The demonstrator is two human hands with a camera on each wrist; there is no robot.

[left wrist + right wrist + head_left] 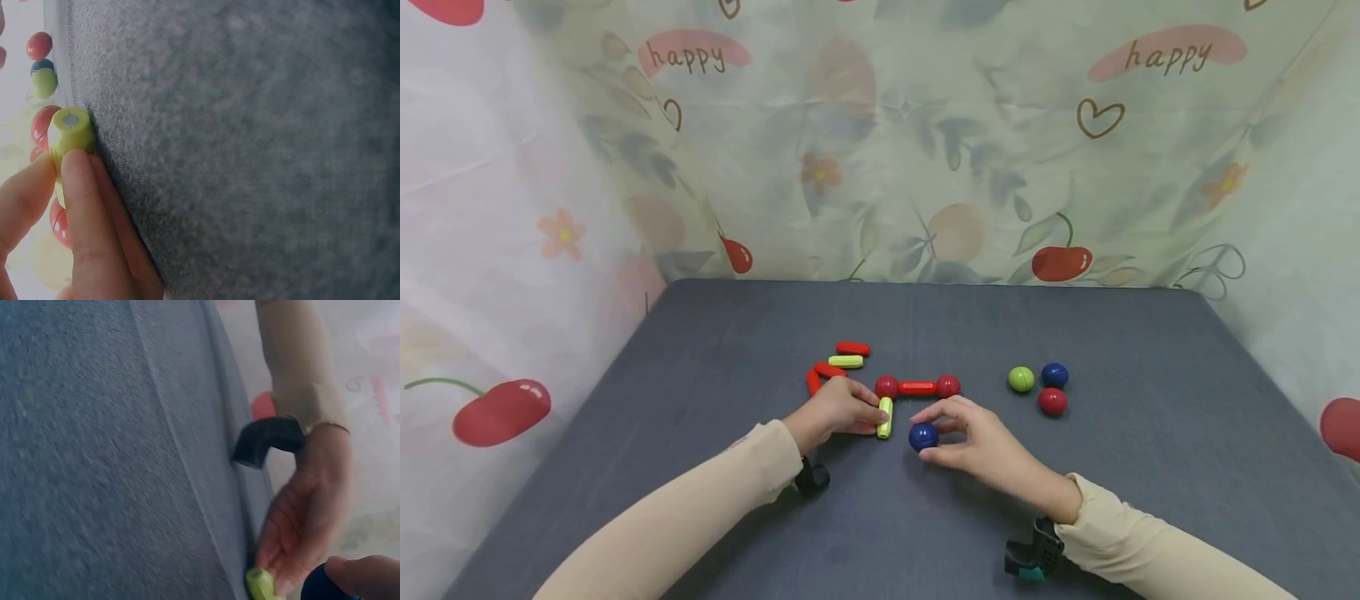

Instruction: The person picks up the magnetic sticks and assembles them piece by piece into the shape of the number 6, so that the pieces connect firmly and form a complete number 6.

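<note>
My left hand (842, 408) pinches a yellow-green magnetic rod (885, 419) between thumb and fingers, its far end right at a red ball (887, 386). A round silvery disc marks the near end of that rod (71, 120) in the left wrist view. From the red ball a red rod (917, 388) runs across to a second red ball (949, 386). To the right, my right hand (973, 435) grips a dark blue ball (923, 437) with thumb and fingertips, a short gap from the yellow-green rod. Only part of this blue ball (325, 584) shows in the right wrist view.
Behind the left hand lie another yellow-green rod (846, 362) and several red rods (853, 348). On the right side of the grey table (1120, 500) sit a green ball (1021, 379), a blue ball (1055, 375) and a red ball (1053, 402). Patterned curtains surround the table.
</note>
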